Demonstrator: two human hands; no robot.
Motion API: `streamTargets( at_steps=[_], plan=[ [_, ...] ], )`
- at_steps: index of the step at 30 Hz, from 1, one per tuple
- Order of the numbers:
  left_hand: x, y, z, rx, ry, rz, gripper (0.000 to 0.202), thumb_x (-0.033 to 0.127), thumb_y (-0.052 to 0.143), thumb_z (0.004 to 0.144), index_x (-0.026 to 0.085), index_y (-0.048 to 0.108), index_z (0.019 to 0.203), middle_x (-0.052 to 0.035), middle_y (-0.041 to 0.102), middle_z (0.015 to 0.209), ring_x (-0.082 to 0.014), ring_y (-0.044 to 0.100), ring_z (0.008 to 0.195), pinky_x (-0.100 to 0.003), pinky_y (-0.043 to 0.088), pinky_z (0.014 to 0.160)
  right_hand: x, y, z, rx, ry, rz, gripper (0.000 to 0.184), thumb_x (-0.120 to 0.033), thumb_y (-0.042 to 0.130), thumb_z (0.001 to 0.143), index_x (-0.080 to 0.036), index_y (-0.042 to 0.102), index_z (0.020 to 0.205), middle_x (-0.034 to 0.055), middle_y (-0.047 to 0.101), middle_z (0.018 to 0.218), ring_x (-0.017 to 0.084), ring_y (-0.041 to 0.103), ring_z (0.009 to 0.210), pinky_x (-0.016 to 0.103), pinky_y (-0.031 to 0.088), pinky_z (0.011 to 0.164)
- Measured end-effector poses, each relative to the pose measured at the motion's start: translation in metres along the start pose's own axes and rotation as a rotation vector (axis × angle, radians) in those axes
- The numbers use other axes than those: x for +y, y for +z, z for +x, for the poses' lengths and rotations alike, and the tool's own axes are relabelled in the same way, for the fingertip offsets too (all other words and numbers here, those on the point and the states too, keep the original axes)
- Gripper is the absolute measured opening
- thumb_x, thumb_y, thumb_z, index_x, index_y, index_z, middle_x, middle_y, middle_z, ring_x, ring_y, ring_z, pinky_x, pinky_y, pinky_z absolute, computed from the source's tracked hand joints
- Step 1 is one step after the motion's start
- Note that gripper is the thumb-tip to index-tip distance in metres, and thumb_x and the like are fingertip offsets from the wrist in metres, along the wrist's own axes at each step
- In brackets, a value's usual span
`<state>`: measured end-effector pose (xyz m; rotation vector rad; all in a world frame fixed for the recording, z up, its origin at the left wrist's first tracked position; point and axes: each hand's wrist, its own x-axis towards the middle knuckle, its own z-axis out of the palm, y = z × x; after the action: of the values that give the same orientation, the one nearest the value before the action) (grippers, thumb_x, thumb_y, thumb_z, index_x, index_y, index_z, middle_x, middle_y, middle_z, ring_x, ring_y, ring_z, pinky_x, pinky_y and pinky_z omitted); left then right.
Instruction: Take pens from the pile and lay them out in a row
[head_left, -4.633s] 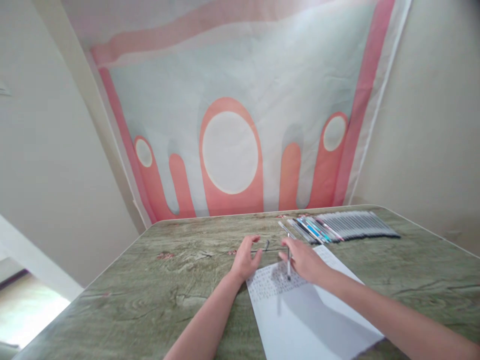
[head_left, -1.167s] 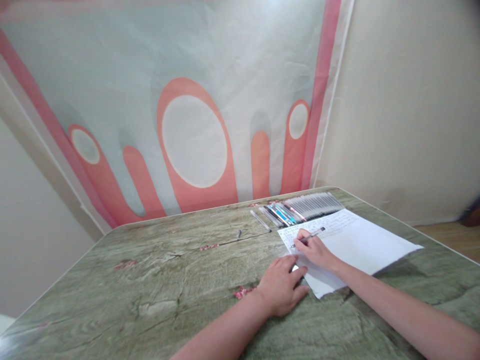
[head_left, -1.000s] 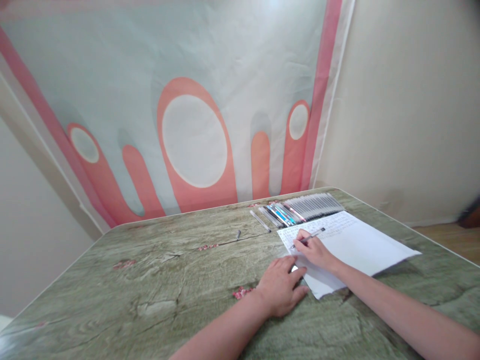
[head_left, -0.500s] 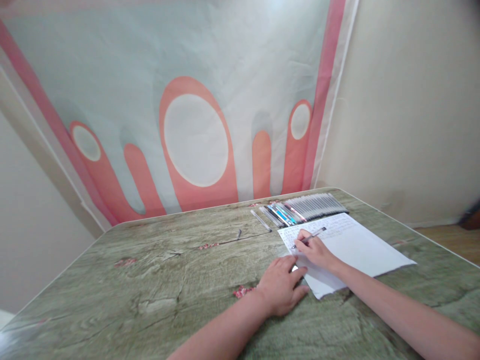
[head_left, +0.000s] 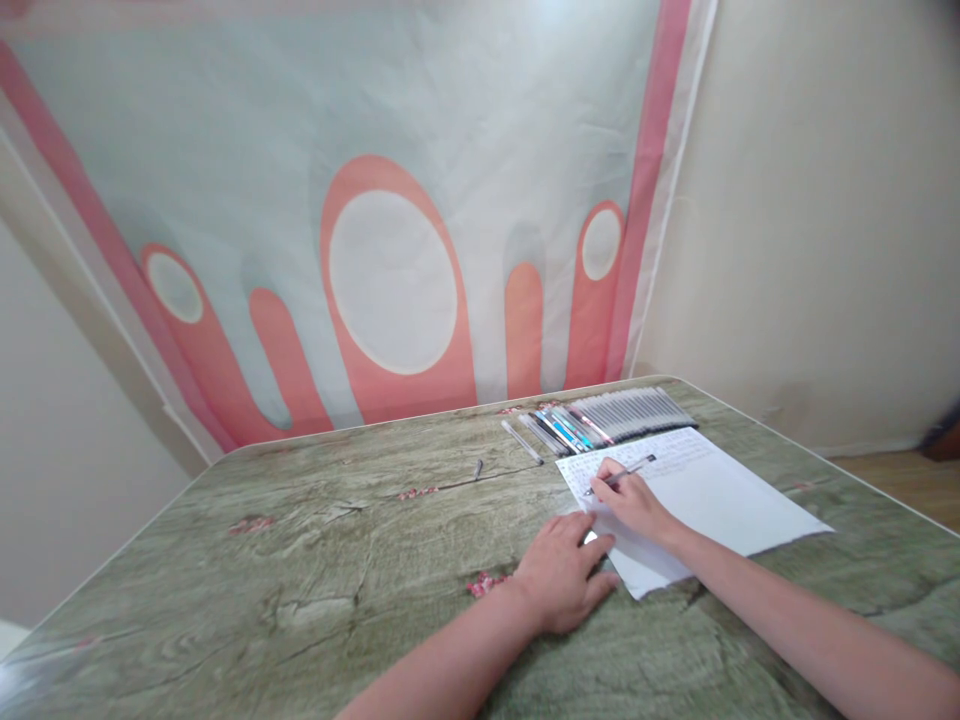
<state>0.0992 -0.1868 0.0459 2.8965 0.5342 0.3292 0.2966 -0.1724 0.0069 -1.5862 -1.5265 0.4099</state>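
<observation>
A sheet of white paper (head_left: pixel 739 500) lies slanted on the right part of the table, its upper part covered in rows of small handwriting. My right hand (head_left: pixel 630 503) rests on the sheet, fingers pinched round a pen (head_left: pixel 637 465). The pen leans, with its tip down near the paper's left edge. My left hand (head_left: pixel 562 570) lies flat with fingers spread, fingertips touching the paper's left edge. Something small and pale shows under those fingers; I cannot make out what it is.
Behind the paper a long row of pens (head_left: pixel 637 410) lies side by side, a few of them coloured. One clear pen (head_left: pixel 522 442) lies apart at their left. A small dark pen cap (head_left: pixel 478 468) is on the wood-patterned table (head_left: pixel 300 560). A printed cloth (head_left: pixel 487 120) hangs behind.
The pen in my right hand has shifted very slightly, its top end a little farther right. My left hand stays in place on the paper's edge.
</observation>
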Motion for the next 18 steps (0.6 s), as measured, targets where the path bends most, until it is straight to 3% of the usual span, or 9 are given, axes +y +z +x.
streamTargets(
  at_steps=[3,6,10,14,18],
  plan=[
    [-0.001,0.000,0.000,0.018,0.010,-0.050,0.043,0.043,0.032,0.082,0.023,0.041,0.119,-0.0066,0.039,0.126,-0.0205,0.034,0.115,-0.038,0.027,0.096,0.000,0.000,0.000,0.012,0.028,0.028,0.017,-0.031,0.044,0.074,-0.020,0.045,0.061,-0.0028,0.050,0.054,0.013,0.048,0.054,0.024,0.037,0.054],
    [-0.016,0.000,0.003,0.062,0.001,-0.137,0.037,0.039,0.034,0.083,0.022,0.047,0.113,-0.0052,0.044,0.120,-0.0169,0.040,0.109,-0.031,0.031,0.094,0.001,0.001,0.000,0.010,0.060,0.074,0.021,-0.035,0.044,0.075,-0.019,0.048,0.063,-0.0020,0.053,0.055,0.012,0.049,0.054,0.024,0.037,0.054],
    [-0.068,-0.010,0.006,0.235,-0.273,-0.136,0.029,0.029,0.039,0.081,0.020,0.053,0.105,-0.0058,0.052,0.107,-0.0157,0.045,0.101,-0.028,0.033,0.090,0.000,0.001,0.000,-0.003,0.129,0.182,0.024,-0.042,0.046,0.075,-0.018,0.049,0.070,-0.0027,0.053,0.056,0.011,0.048,0.051,0.023,0.037,0.052],
    [-0.131,-0.018,0.001,0.294,-0.545,-0.002,0.026,0.021,0.045,0.077,0.018,0.057,0.099,-0.0077,0.053,0.099,-0.0178,0.047,0.098,-0.030,0.032,0.089,-0.005,-0.001,0.000,-0.003,0.122,0.299,0.025,-0.043,0.048,0.074,-0.018,0.050,0.074,-0.0032,0.051,0.058,0.010,0.046,0.051,0.023,0.037,0.053],
    [-0.164,-0.012,-0.007,0.311,-0.641,0.054,0.024,0.023,0.047,0.076,0.018,0.059,0.097,-0.0086,0.054,0.095,-0.0185,0.049,0.093,-0.031,0.033,0.086,-0.006,-0.001,-0.001,0.012,0.108,0.316,0.023,-0.041,0.049,0.074,-0.018,0.051,0.072,-0.0034,0.048,0.058,0.010,0.044,0.053,0.023,0.036,0.053]
  ],
)
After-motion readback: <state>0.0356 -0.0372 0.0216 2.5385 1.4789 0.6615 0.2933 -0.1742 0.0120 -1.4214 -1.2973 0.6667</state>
